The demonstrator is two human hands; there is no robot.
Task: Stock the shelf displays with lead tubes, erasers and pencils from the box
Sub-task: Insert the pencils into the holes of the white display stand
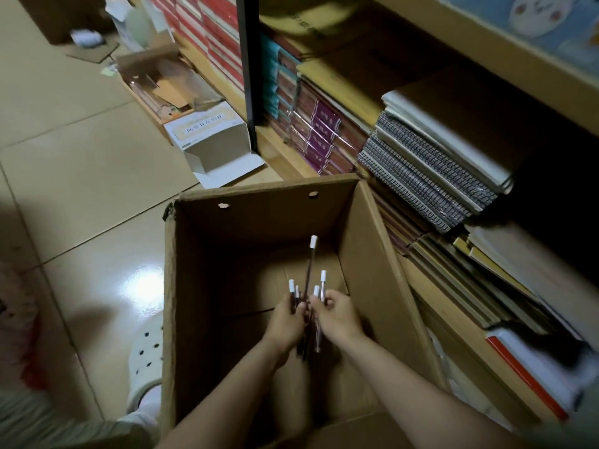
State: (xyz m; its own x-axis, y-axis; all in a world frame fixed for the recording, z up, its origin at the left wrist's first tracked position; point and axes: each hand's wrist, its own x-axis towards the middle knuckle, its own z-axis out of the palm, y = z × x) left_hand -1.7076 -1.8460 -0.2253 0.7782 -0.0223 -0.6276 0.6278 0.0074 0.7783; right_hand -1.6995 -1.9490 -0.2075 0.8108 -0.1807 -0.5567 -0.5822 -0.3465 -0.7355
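A large open cardboard box [366, 254] stands on the floor in front of me. Both my arms reach down into it. My left hand [285, 322] grips a bunch of thin dark lead tubes [309, 273] with white caps, which stick up out of the fist at uneven heights. My right hand [337, 314] pinches one of these tubes right beside the left hand. The box's bottom around the hands looks bare and dark.
Wooden shelves [505, 50] on the right hold stacked notebooks [431, 170] and wrapped book bundles [317, 137]. An open white carton [214, 144] and a flat cardboard tray [162, 82] lie on the tiled floor behind the box. My white shoe [146, 354] is left of it.
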